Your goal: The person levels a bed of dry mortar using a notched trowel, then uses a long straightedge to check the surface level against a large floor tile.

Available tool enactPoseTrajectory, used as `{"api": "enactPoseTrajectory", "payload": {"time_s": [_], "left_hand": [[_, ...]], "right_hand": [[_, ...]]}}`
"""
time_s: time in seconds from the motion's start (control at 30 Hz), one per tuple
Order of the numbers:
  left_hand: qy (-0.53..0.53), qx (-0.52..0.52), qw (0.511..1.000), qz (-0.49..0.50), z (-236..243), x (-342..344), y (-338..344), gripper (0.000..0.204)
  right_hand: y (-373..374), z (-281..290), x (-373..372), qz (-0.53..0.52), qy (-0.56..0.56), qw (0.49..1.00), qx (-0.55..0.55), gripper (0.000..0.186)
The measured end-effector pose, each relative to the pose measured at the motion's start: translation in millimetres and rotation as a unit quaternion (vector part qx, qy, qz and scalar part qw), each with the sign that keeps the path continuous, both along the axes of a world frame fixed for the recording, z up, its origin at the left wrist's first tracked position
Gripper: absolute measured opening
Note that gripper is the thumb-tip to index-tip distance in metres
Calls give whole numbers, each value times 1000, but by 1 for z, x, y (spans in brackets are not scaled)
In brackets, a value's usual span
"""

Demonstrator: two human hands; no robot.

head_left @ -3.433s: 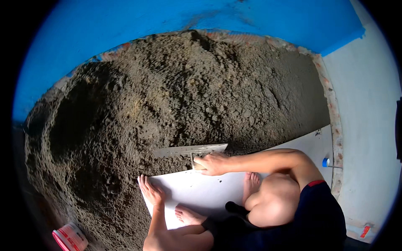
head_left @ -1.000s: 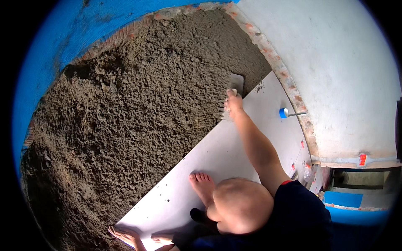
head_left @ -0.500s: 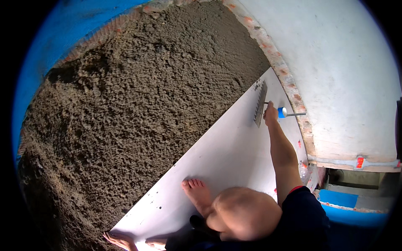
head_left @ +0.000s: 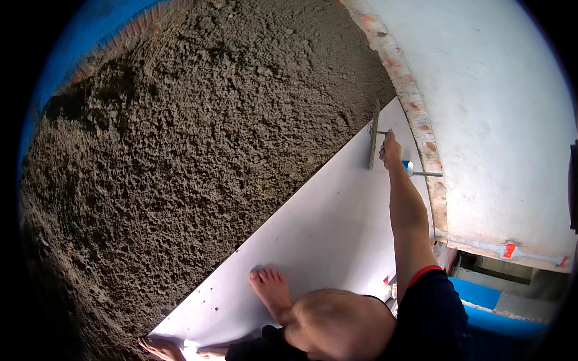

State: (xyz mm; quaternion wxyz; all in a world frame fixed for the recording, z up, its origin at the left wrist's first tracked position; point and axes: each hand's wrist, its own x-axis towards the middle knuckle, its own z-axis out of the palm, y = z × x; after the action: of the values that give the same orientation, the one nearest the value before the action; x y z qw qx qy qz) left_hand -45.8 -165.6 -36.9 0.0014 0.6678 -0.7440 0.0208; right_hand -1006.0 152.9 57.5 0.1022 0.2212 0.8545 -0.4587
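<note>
My right hand (head_left: 392, 149) is closed round the handle of a notched trowel (head_left: 373, 144). The blade stands on edge over the straight border between a large pale slab (head_left: 325, 222) and the rough grey-brown mortar bed (head_left: 205, 150). Its far end lies over the mortar; its near end is above the slab. At the lower left my left hand (head_left: 161, 349) lies with fingers stretched out by the slab's corner, where mortar begins. Part of that hand is cut off by the picture's lower edge.
My bare foot (head_left: 271, 292) and bent knee are on the slab. A blue-and-white pipe end (head_left: 409, 168) with a grey rod stands right of my hand. A white wall (head_left: 500, 120) with a broken brick edge bounds the right; a blue wall (head_left: 66, 54) is far left.
The trowel has turned more edge-on, and its far end has moved from over the slab to the mortar's border. My left hand stays at the corner; the view has shifted slightly.
</note>
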Motion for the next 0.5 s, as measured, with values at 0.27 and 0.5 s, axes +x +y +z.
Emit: {"api": "enactPoseTrajectory", "payload": {"time_s": [0.27, 0.5], "left_hand": [[21, -9, 1000, 1, -4, 18, 6, 55], [39, -35, 998, -25, 5, -1, 6, 50]], "right_hand": [[-55, 9, 47, 217, -2, 974, 73, 49], [-97, 12, 136, 304, -32, 952, 27, 46]]}}
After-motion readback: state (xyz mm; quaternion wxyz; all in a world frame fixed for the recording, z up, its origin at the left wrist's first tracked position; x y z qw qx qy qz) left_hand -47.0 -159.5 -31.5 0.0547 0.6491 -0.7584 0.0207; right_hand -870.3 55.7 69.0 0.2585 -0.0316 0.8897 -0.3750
